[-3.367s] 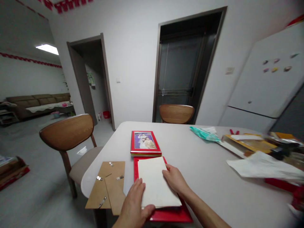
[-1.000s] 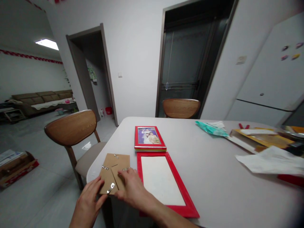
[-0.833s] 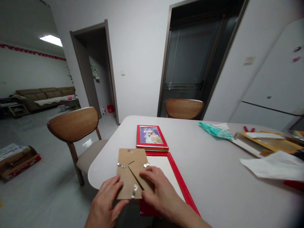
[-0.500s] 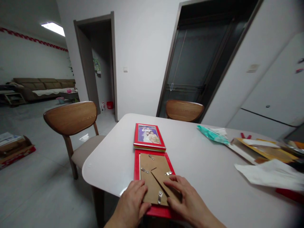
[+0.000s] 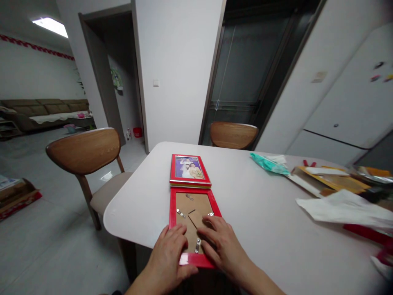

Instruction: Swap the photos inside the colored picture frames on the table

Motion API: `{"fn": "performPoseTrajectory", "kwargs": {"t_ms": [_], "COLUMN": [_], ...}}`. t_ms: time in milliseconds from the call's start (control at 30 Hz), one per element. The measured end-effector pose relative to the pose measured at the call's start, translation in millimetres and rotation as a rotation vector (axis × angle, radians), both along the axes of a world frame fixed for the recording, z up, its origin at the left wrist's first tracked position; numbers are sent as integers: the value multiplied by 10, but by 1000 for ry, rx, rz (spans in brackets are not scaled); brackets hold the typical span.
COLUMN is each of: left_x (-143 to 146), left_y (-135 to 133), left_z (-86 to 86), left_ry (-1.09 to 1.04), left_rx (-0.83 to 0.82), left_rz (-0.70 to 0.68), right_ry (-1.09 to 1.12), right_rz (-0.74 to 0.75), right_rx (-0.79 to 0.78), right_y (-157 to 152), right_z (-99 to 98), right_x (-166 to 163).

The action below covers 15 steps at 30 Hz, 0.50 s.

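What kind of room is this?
It looks like a dining area in a home: two wooden-backed chairs stand by a white table, there seems to be a fridge, and a long sofa shows farther back.

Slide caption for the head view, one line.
Left hand and right hand at a brown board lying inside a red frame.

1. The left hand [image 5: 170, 250] covers the lower-left rim of the red frame [image 5: 199, 259]; whether it grips or merely rests cannot be told.
2. The right hand [image 5: 224, 241] hides the lower right of the backing board [image 5: 196, 203].
3. The tabletop [image 5: 258, 229] is cut off at its near-right corner.
4. Towards its right edge, a white sheet [image 5: 337, 207] partly hides a red item [image 5: 365, 233].
5. Clutter [image 5: 374, 174] there is blurred.
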State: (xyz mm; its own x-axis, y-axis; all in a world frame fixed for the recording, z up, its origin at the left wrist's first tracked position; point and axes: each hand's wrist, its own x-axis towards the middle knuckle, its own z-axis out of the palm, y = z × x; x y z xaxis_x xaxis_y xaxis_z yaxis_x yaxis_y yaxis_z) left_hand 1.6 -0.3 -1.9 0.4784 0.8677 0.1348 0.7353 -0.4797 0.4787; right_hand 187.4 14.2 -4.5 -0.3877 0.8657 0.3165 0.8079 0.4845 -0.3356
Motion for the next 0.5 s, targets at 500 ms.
{"fn": "performPoseTrajectory", "kwargs": {"t_ms": [500], "left_x": [-9], "left_y": [6], "left_z": [41], "left_ry": [33], "left_rx": [-45], "left_rz": [-12], "right_ry": [9], "right_rz": [313], "right_rx": [-115], "right_y": [9], "right_z": [134], "right_x": [-39]}}
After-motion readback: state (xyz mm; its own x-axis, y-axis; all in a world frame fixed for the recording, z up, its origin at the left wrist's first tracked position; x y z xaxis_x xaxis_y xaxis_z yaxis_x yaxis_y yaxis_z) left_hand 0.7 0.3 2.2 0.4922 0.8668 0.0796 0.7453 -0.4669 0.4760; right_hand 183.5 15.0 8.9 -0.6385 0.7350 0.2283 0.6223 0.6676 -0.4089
